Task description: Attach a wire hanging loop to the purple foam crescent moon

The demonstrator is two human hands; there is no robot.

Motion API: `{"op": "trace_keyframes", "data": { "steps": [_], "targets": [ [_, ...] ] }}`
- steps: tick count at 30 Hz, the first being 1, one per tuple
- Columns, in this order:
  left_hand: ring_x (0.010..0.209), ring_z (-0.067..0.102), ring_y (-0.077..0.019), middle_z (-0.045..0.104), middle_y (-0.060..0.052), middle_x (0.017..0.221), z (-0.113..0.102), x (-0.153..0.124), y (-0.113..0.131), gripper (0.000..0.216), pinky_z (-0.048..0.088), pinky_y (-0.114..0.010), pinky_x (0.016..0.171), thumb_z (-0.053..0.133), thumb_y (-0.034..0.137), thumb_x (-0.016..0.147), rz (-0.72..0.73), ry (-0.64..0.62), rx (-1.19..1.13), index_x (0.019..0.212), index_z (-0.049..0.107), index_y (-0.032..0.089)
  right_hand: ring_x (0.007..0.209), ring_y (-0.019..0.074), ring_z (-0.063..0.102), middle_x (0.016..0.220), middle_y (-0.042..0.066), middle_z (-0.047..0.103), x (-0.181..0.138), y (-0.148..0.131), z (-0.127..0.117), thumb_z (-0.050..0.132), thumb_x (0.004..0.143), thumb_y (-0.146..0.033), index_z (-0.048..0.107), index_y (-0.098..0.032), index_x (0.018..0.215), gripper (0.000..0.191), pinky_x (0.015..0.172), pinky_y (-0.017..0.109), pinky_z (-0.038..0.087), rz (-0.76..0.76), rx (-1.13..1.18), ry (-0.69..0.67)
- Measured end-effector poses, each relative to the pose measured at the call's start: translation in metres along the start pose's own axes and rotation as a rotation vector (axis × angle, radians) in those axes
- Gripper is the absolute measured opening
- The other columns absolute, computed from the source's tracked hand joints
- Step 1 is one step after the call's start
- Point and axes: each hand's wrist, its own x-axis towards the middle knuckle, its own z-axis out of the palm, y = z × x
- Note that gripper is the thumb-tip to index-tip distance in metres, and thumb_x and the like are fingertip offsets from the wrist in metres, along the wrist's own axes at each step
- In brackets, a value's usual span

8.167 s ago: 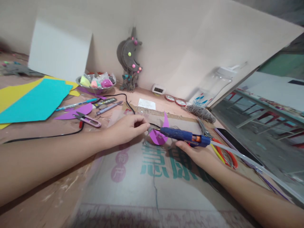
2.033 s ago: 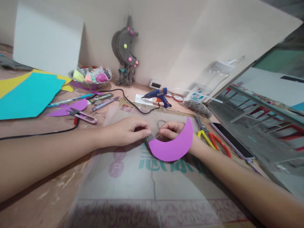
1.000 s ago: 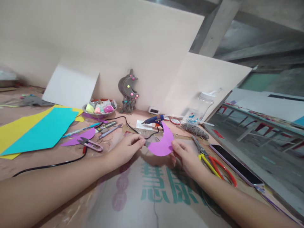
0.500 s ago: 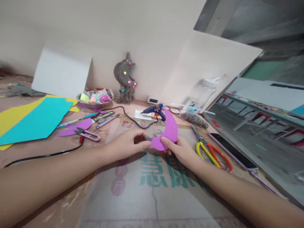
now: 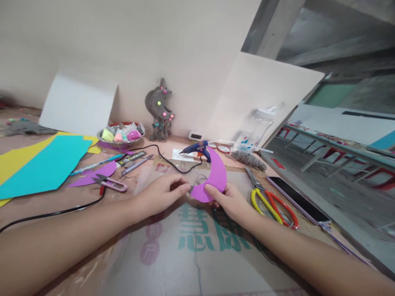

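Note:
My right hand [image 5: 231, 200] pinches the lower end of a purple crescent-shaped foam piece [image 5: 214, 177] and holds it upright over a printed cardboard sheet [image 5: 197, 242]. My left hand [image 5: 160, 195] is closed in a pinch right at the crescent's lower tip, where a thin loop of string [image 5: 200, 179] shows. What the left fingers hold is too small to make out. A blue glue gun [image 5: 197, 149] stands on the table just behind the crescent.
Yellow-and-red scissors [image 5: 268, 197] and a phone [image 5: 298, 200] lie to the right. A black cord [image 5: 61, 211], thread snips [image 5: 109, 183], pens, a purple offcut [image 5: 95, 174], teal and yellow sheets [image 5: 40, 164], a bowl of pompoms [image 5: 121, 135], a grey moon ornament [image 5: 159, 107] and a plastic jar [image 5: 254, 131] stand around.
Eight seconds ago my right hand held the glue gun at the crescent; the gun now stands at the back. Over the last second the crescent was turned and now stands upright.

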Motion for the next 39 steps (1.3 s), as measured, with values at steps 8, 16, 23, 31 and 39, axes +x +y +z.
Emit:
{"op": "trace_keyframes", "data": {
  "steps": [8,16,23,31,39],
  "targets": [
    [0.072,0.053,-0.015,0.058,0.0,0.075,0.0,0.003,-0.007,0.026,0.041,-0.025,0.066,0.043,0.038,0.088,-0.062,0.053,-0.116,0.08,0.055,0.016,0.083,0.0208,0.061,0.094,0.007,0.067,-0.005,0.001,0.002,0.059,0.08,-0.042,0.062,-0.018,0.097,0.03,0.074,0.033,0.051,-0.148,-0.084,-0.039],
    [0.07,0.05,-0.0141,0.055,0.001,0.071,0.001,0.005,-0.005,0.025,0.038,-0.024,0.064,0.044,0.036,0.087,-0.064,0.037,-0.116,0.074,0.053,0.016,0.1,0.0253,0.058,0.11,0.011,0.061,-0.01,0.003,0.002,0.058,0.076,-0.022,0.05,-0.021,0.112,0.037,0.085,0.038,0.047,-0.331,-0.229,0.191],
    [0.068,0.05,-0.0143,0.054,0.001,0.071,0.001,0.002,-0.002,0.024,0.036,-0.024,0.061,0.044,0.036,0.086,-0.068,-0.067,-0.031,0.077,0.054,0.016,0.097,0.0199,0.059,0.117,0.008,0.058,-0.006,-0.01,-0.004,0.053,0.085,-0.032,0.052,-0.022,0.111,0.029,0.075,0.03,0.049,-0.183,-0.011,0.158],
    [0.067,0.048,-0.0129,0.052,0.002,0.069,0.0,0.002,-0.001,0.024,0.035,-0.023,0.061,0.043,0.031,0.087,-0.01,-0.116,0.003,0.074,0.055,0.015,0.08,0.0162,0.063,0.092,0.005,0.066,0.0,0.008,0.005,0.057,0.083,-0.039,0.057,-0.022,0.113,0.035,0.071,0.029,0.05,-0.135,0.189,-0.035],
    [0.07,0.052,-0.0145,0.056,0.0,0.073,0.002,0.002,-0.006,0.026,0.037,-0.024,0.062,0.043,0.036,0.087,-0.01,-0.126,0.012,0.081,0.057,0.015,0.07,0.0137,0.059,0.074,0.002,0.064,0.009,0.017,0.004,0.063,0.078,-0.037,0.066,-0.018,0.074,0.019,0.066,0.027,0.047,-0.273,-0.015,-0.011]
  ]
}}
